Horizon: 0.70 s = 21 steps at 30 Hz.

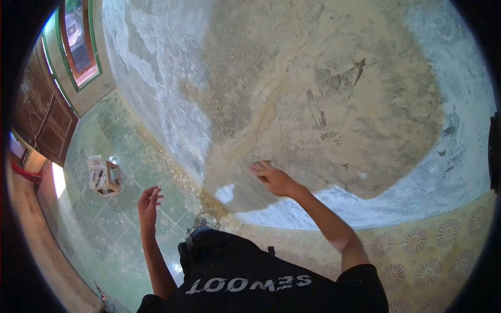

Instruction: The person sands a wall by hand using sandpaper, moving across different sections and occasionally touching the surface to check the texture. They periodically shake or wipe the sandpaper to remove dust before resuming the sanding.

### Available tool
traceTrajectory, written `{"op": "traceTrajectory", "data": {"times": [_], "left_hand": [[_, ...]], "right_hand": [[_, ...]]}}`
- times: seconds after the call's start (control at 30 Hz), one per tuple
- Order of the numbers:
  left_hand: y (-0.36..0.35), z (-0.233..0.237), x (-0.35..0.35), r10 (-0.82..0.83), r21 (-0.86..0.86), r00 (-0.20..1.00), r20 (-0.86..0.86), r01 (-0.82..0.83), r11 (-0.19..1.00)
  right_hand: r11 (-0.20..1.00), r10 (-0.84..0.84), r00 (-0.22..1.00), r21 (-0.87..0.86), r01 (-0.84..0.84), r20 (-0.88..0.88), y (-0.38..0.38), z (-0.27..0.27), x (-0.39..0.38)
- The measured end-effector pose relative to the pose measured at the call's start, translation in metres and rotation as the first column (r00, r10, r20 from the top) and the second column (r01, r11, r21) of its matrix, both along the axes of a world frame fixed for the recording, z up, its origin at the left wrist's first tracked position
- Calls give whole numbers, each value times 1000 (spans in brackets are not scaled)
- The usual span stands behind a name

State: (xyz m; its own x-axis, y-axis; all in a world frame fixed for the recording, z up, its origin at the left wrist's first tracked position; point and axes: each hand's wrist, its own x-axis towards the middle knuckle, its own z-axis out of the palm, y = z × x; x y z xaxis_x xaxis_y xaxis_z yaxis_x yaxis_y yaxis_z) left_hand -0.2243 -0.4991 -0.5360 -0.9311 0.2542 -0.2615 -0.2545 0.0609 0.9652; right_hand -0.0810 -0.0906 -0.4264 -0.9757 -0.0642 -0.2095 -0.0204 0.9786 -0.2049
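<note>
Fingers (259, 168) of the right hand (275, 181), loosely bent (whether they pinch anything I cannot tell), touch the rough beige plaster patch (323, 104), which spreads up and right of them; the left hand (148, 202), splayed and empty, hangs farther off to their left.

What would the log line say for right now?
right hand: on brown wall patch | left hand: open, in air over green floor tiles | box: on floor
</note>
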Motion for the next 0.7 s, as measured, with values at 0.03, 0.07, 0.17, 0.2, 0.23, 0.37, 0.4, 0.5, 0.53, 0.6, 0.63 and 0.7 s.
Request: {"op": "traceTrajectory", "data": {"times": [0.03, 0.07, 0.17, 0.2, 0.23, 0.37, 0.4, 0.5, 0.53, 0.6, 0.63, 0.7], "left_hand": [[3, 2, -3, -9, -2, 1000, -6, 9, 1000], [8, 7, -8, -17, -5, 1000, -13, 17, 1000], [42, 41, -14, -86, 101, 995, -52, 91, 991], [58, 55, -16, -154, 161, 985, -82, 165, 973], [76, 69, -16, -219, 221, 969, -118, 240, 945], [135, 132, 5, -452, 456, 852, -262, 522, 720], [145, 140, 11, -502, 457, 813, -294, 581, 674], [165, 154, 28, -585, 423, 730, -354, 682, 596], [170, 156, 33, -593, 441, 741, -316, 668, 600], [176, 164, 40, -596, 463, 766, -242, 631, 622], [178, 163, 41, -600, 461, 763, -240, 634, 621], [182, 158, 45, -584, 506, 782, -217, 602, 618]], "right_hand": [[896, -238, 969, -370, 245, 67, -10, 11, -4], [607, -420, 882, -657, 448, 213, -19, 20, -5], [-241, -552, 768, -944, 225, 324, -45, 35, 8], [-373, -543, 766, -916, 148, 345, -55, 41, 13], [-381, -546, 763, -913, 142, 346, -62, 44, 15], [-547, -498, 796, -837, 19, 343, -86, 55, 24], [-547, -476, 807, -836, 39, 349, -88, 56, 27], [-564, -470, 804, -825, 45, 365, -89, 55, 36], [-578, -468, 811, -815, 20, 352, -90, 55, 40], [-594, -467, 816, -804, -6, 339, -89, 55, 44], [-600, -468, 814, -800, -8, 343, -90, 58, 46], [-610, -474, 808, -792, -14, 351, -90, 58, 49]]}}
